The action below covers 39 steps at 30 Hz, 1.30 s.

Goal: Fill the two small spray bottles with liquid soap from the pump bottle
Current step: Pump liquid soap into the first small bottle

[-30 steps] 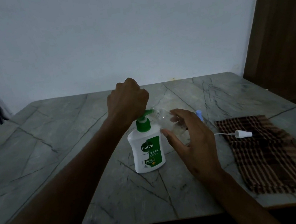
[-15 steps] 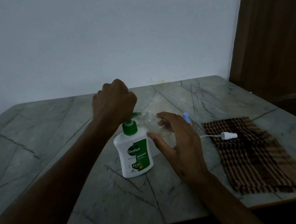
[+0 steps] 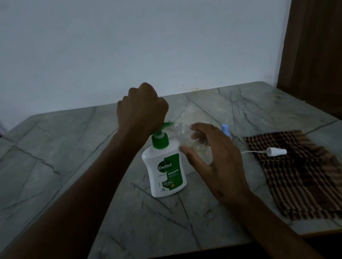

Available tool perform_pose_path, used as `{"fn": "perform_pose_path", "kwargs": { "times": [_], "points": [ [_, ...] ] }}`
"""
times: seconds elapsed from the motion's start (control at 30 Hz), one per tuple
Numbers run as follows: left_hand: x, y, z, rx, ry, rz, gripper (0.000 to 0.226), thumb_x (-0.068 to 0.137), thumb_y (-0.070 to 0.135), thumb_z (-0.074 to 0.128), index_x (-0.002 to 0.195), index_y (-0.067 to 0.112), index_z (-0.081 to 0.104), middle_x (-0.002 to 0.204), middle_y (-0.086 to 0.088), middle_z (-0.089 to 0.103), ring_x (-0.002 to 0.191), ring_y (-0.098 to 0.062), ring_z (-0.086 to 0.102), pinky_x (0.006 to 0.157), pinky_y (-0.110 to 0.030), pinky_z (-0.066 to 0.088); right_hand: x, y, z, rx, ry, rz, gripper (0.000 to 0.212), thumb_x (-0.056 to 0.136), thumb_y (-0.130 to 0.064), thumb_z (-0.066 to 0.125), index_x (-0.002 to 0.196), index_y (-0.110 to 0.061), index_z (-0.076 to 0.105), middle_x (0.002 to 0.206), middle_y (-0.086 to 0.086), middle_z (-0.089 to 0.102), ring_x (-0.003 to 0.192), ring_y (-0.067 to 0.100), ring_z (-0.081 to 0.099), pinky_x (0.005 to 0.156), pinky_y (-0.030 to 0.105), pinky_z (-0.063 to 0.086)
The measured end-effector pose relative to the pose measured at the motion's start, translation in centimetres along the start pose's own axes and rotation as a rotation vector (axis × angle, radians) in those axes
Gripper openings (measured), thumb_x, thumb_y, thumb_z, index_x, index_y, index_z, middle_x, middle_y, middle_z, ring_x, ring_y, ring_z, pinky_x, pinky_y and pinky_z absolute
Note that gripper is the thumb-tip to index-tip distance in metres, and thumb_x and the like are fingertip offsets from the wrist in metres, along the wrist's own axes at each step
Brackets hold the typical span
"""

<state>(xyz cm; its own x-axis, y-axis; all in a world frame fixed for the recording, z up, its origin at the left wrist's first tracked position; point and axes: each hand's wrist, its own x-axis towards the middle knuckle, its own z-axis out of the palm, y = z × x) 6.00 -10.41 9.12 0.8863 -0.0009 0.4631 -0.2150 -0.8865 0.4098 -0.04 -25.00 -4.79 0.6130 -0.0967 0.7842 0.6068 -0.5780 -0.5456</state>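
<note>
Green pump head of the white plastic soap bottle (image 3: 165, 169) sits under the curled left hand (image 3: 142, 109), pressing. Right hand (image 3: 215, 158) fingers clamp the clear small spray bottle (image 3: 188, 138), tilted, its long axis leaning leftward so its mouth meets the nozzle above the grey marble counter (image 3: 61, 165).

Dim, bluish, even light (no hard shadows), with wide-angle bending at edges.
</note>
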Motion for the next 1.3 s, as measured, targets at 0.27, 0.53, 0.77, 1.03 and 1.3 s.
{"fn": "perform_pose_path", "kwargs": {
  "times": [0.27,0.53,0.77,1.03,1.3],
  "points": [
    [0.7,0.3,0.0,0.077,0.037,0.051,0.023,0.092,0.026,0.059,0.097,0.007,0.072,0.087,-0.004,0.062,0.077,-0.026,0.061,0.085,-0.047,0.058,0.1,-0.1,-0.2,-0.004,0.008,0.002,0.039,0.095,-0.041,0.069,0.129,-0.032,0.052,0.111,-0.027,0.054,0.104,-0.009,0.055,0.101,0.062,0.045],
    [0.6,0.1,0.2,0.067,0.013,0.032,0.022,0.089,0.019,0.056,0.095,0.006,0.073,0.093,-0.01,0.073,0.078,-0.029,0.065,0.082,-0.048,0.058,0.2,0.0,-0.1,0.001,-0.004,-0.001,0.038,0.096,-0.043,0.067,0.129,-0.031,0.053,0.111,-0.028,0.053,0.104,-0.009,0.055,0.1,0.062,0.046],
    [0.8,-0.1,0.4,0.07,0.042,0.056,0.024,0.093,0.024,0.057,0.101,0.007,0.072,0.093,-0.005,0.065,0.077,-0.024,0.056,0.085,-0.045,0.054,0.2,-0.1,-0.2,-0.003,0.004,-0.005,0.037,0.096,-0.043,0.067,0.128,-0.03,0.054,0.108,-0.027,0.054,0.104,-0.007,0.056,0.101,0.061,0.046],
    [0.9,0.1,0.3,0.077,0.048,0.058,0.025,0.09,0.022,0.056,0.098,0.006,0.072,0.088,-0.005,0.064,0.072,-0.024,0.055,0.084,-0.047,0.055,0.2,-0.2,-0.3,-0.006,0.005,0.002,0.039,0.096,-0.045,0.067,0.128,-0.026,0.057,0.109,-0.021,0.058,0.103,-0.005,0.057,0.102,0.058,0.045],
    [0.5,0.4,0.1,0.112,-0.015,0.078,0.023,0.093,0.026,0.054,0.089,0.009,0.069,0.085,-0.005,0.066,0.077,-0.026,0.062,0.091,-0.05,0.053,0.2,-0.4,-0.3,-0.005,0.009,-0.001,0.04,0.095,-0.043,0.068,0.13,-0.027,0.055,0.112,-0.02,0.058,0.105,-0.001,0.058,0.098,0.054,0.049]
  ]
}}
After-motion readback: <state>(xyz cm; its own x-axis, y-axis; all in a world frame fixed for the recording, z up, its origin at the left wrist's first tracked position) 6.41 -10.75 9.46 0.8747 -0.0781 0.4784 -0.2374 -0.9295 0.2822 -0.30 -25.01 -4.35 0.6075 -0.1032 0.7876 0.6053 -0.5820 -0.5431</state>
